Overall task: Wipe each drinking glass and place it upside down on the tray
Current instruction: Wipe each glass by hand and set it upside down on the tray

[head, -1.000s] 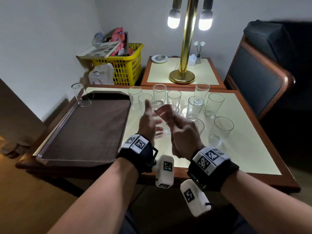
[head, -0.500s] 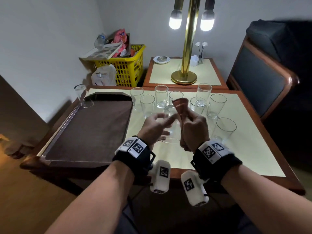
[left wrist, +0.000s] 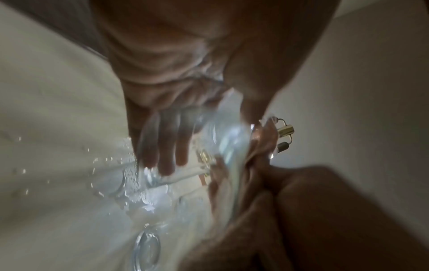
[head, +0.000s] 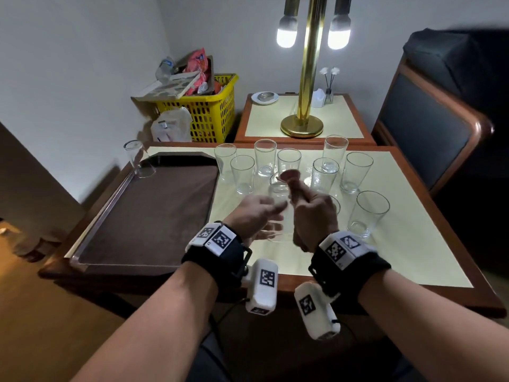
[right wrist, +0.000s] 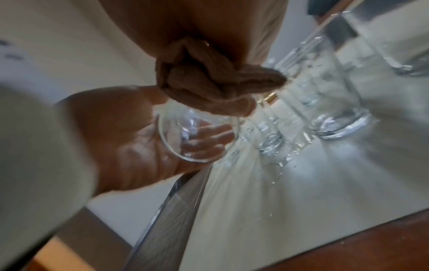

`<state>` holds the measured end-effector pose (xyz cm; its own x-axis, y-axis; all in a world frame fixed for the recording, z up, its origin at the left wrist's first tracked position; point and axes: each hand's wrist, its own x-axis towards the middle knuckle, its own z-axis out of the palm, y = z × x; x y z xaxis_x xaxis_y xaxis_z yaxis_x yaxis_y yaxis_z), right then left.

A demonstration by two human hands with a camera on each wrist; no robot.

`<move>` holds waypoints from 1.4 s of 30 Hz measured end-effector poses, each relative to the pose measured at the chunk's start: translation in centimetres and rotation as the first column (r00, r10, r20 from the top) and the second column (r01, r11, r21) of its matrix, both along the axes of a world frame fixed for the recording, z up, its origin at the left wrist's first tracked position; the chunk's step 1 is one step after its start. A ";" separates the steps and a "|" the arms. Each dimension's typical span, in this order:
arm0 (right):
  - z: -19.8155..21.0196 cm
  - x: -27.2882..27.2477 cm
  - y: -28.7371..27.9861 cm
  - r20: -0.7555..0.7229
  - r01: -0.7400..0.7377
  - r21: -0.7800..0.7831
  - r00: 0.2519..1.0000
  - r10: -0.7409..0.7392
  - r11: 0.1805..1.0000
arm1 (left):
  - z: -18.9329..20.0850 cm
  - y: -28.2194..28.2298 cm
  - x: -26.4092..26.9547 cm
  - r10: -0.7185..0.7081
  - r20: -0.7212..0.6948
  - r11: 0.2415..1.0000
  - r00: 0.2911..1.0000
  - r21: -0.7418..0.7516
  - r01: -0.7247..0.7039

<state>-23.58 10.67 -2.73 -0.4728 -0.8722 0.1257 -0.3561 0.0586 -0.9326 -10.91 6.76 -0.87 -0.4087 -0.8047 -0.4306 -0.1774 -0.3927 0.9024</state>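
Left hand (head: 257, 213) wraps a clear drinking glass (head: 278, 213), fingers (left wrist: 162, 146) lying along the wall and showing through it, thumb on the opposite side, so the hand is clamped on the glass. Right hand (head: 314, 213) is fisted round a brown cloth (head: 289, 176), a bunched wad of it sticking out past the fist; in the right wrist view that wad (right wrist: 209, 82) sits at the glass's open rim (right wrist: 197, 135), touching its upper edge. Glass is held off the table (head: 407, 238), tilted, mouth toward the right hand, between the two hands and just right of the tray. Cannot tell how far the cloth goes inside; left wrist view is blurred there. Tray (head: 96, 224) lies on the left part of the table, brown liner inside, clear raised rim. One upturned glass (head: 137, 158) stands at the tray's far-left corner, base up. Upright glasses (head: 355, 172) cluster on the cream tabletop beyond and right of the hands, rims up, several close together, one nearer glass (head: 367, 213) standing apart at the right. Water droplets (left wrist: 109, 161) speckle the tabletop near the glass bases. Behind, a brass lamp (head: 305, 78) with two lit bulbs stands on a side table (head: 344, 125), a yellow basket (head: 212, 114) full of clutter to its left, a dark chair (head: 429, 128) at the right.
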 end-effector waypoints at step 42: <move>0.9 0.6 1.9 -0.011 -0.087 -0.024 0.996 0.087 0.996 | 0.2 0.3 -1.0 0.273 -0.182 0.958 0.945 -0.042 -0.285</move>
<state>-22.94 12.60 -1.84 -0.3940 -0.9065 0.1521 -0.3681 0.0040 -0.9298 -11.87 7.07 -0.67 -0.2268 -0.9217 -0.3148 0.0908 -0.3418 0.9354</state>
